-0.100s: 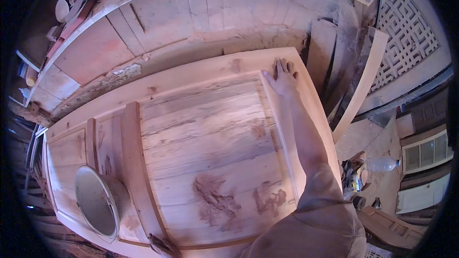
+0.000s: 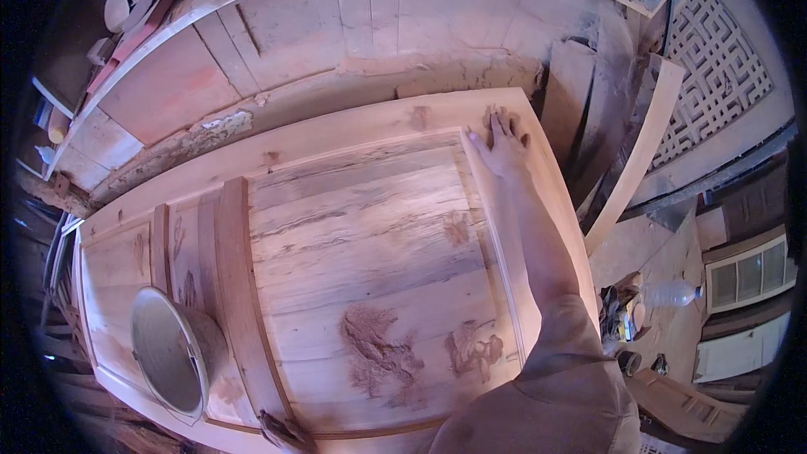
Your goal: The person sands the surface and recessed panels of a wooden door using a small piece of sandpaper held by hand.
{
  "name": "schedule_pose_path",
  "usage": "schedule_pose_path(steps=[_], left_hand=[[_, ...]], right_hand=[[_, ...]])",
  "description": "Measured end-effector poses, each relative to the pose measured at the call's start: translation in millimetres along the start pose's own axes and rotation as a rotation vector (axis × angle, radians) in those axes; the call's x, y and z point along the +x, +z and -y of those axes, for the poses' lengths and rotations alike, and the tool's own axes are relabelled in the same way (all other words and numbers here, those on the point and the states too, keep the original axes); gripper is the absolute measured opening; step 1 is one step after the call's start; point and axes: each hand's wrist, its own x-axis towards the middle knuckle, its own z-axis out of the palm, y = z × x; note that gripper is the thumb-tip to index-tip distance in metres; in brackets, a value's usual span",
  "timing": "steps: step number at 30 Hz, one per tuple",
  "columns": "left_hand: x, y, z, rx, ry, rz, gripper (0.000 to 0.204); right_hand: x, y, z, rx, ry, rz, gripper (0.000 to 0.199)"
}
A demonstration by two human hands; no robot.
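Head view: door (image 2: 361, 227), probably heavy, stiff; best held by edges (image 2: 542, 143). Right hand (image 2: 506, 154) flat, fingers spread; left hand (image 2: 284, 432): cannot tell.

Pale paneled wooden door (image 2: 353, 240) is lying flat, showing streaky grain; brown powdery patches (image 2: 382, 353) are sitting toward its near edge.
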Motion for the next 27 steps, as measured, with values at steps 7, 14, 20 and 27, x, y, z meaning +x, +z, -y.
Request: schedule_pose_path(steps=[7,14,20,27], left_hand=[[-19.4,15.2,38.7,0.046,0.022,-0.079,0.068],[15.3,-27.7,3.3,0.092,-0.086,0.031,0.054],[21.3,-33.7,-13.5,-0.029,-0.210,0.082,0.057],[23.1,-41.7,-19.1,-0.003,-0.210,0.093,0.056]], right_hand=[[-5.6,16.2,2.2,0.003,-0.001,-0.094,0.096],[1.3,17.4,-5.1,0.011,-0.024,-0.090,0.099],[19.7,6.3,-41.2,0.034,-0.015,-0.095,0.102],[10.4,-2.3,-17.6,-0.004,-0.154,-0.013,0.099]])
